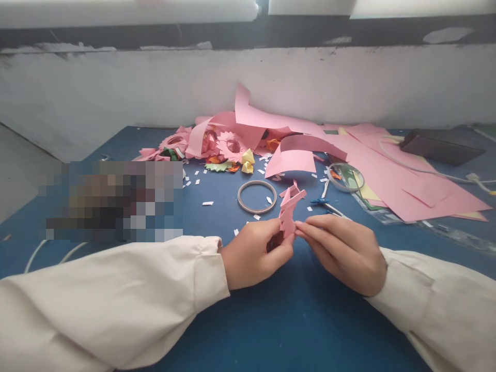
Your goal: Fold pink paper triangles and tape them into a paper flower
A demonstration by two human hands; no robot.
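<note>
Between thumb and fingers, my left hand (258,253) pinches a folded pink paper piece (289,212) with jagged, zigzag edges. It stands up above the grip, and its lower part is hidden by the fingers. My right hand (343,250) has its fingertips pressed together at the piece's lower right side, pinching a small bit of pink paper there. A roll of tape (257,197) lies flat on the blue table (251,320) just beyond my hands. Small white paper scraps (208,203) are scattered around it.
Curled pink sheets (292,155) and folded paper pieces (232,147) pile up at the back. A clear tape roll (346,177) and scissors (321,201) lie to the right, near flat pink sheets (411,191). A dark box-shaped object (442,146) with a white cable sits at far right. The left area is pixelated.
</note>
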